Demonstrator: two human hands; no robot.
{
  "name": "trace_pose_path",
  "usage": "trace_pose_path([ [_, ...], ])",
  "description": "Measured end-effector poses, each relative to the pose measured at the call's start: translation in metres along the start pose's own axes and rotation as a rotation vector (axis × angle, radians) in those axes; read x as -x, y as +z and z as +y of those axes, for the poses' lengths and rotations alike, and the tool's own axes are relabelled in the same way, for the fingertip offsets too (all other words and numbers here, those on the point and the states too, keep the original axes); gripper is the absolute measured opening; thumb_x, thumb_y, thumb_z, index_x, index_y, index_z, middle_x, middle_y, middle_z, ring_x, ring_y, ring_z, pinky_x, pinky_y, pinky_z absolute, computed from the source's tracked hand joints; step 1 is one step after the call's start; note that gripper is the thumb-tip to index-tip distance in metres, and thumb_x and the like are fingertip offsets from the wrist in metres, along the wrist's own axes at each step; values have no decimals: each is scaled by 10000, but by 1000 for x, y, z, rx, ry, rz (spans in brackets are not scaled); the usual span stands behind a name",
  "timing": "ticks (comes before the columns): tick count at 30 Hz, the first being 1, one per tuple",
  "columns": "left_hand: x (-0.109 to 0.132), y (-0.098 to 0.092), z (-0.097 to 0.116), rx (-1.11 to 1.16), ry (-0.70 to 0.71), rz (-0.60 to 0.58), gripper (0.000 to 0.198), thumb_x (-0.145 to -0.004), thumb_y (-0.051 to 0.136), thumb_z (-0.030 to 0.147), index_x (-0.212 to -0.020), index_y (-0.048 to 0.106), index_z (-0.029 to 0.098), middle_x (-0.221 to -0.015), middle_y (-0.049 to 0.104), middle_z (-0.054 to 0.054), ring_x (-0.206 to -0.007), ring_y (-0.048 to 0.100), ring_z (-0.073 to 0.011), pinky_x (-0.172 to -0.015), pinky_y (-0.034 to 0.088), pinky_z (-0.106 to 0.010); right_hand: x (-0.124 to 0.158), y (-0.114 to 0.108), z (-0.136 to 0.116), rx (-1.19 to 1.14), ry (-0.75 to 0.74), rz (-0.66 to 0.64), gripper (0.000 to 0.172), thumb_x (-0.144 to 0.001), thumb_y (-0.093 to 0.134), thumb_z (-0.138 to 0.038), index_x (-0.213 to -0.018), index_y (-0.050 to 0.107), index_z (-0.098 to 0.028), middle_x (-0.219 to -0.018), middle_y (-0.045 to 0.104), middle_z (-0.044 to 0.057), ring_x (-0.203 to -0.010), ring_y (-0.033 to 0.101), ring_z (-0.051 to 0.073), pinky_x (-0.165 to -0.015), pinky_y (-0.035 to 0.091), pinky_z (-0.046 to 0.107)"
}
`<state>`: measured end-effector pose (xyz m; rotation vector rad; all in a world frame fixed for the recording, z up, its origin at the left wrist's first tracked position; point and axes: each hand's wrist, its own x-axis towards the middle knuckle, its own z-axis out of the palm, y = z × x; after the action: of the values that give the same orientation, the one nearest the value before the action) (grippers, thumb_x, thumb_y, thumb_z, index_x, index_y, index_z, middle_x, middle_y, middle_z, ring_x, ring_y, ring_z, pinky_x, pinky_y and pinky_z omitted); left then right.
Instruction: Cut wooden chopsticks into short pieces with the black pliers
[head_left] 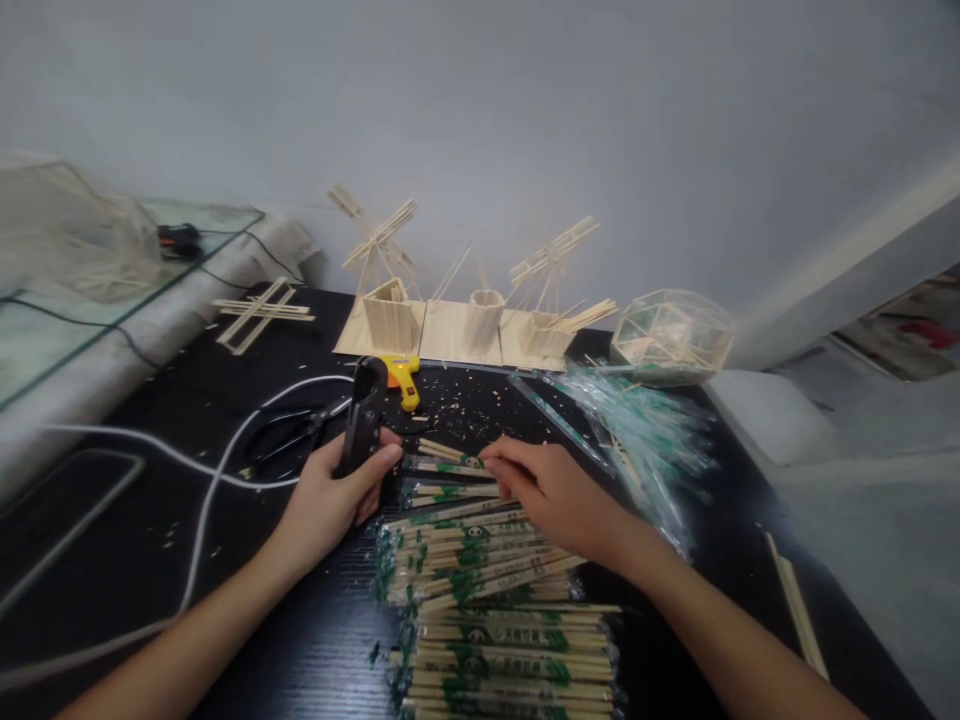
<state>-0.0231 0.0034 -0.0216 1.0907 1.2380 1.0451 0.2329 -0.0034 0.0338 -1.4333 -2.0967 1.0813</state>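
My left hand (337, 490) is wrapped round a black tool (365, 410) that stands upright in its grip. Just right of it, my right hand (536, 485) has its fingers pinched at the end of a wrapped chopstick packet (450, 454). Below both hands lies a large stack of chopsticks in clear and green printed wrappers (502, 640). Behind the black tool rests a yellow glue gun (405, 380). A pair of scissors with black handles (289, 440) lies left of my left hand, partly hidden.
Wooden stick models on pale boards (457, 335) stand along the wall. Crossed sticks (262, 312) lie back left. Empty wrappers (637, 430) and a stick frame (675, 335) are at the right. A white cable (217, 480) loops across the left, and loose sticks (799, 610) lie at right.
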Motion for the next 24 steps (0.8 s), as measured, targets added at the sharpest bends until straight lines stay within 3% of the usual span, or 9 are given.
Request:
trace_pose_path([
  [7,8,2,2,-126,33,-132,406,-808,724,536,-912,670,147,-493,440,78,-417,366,-66,-405,292,-192,2,16,-5,-53,7,-75,282,-1026,479,-276,-793,610,-188,-696,616,-26,-639,558,114,-657,398,241],
  [16,9,5,-5,-416,293,-223,311,-902,621,472,-816,657,176,-664,574,27,-606,488,-114,-560,419,-215,21,17,-7,-28,34,-23,278,-1007,504,-248,-765,622,-183,-717,638,-14,-678,570,127,-680,401,252],
  [20,5,-1,-2,-431,295,-141,331,-909,602,492,-805,634,178,-634,551,27,-570,468,-116,-534,404,-224,29,9,-1,-18,52,12,261,-993,511,-261,-777,638,-190,-710,644,-14,-667,568,135,-680,415,263],
  [24,-4,-10,1,-334,227,16,383,-864,636,564,-832,604,184,-550,484,52,-485,428,-111,-467,364,-231,48,-28,29,48,109,122,312,-974,504,-340,-721,626,-204,-689,655,-1,-649,572,157,-671,444,286],
])
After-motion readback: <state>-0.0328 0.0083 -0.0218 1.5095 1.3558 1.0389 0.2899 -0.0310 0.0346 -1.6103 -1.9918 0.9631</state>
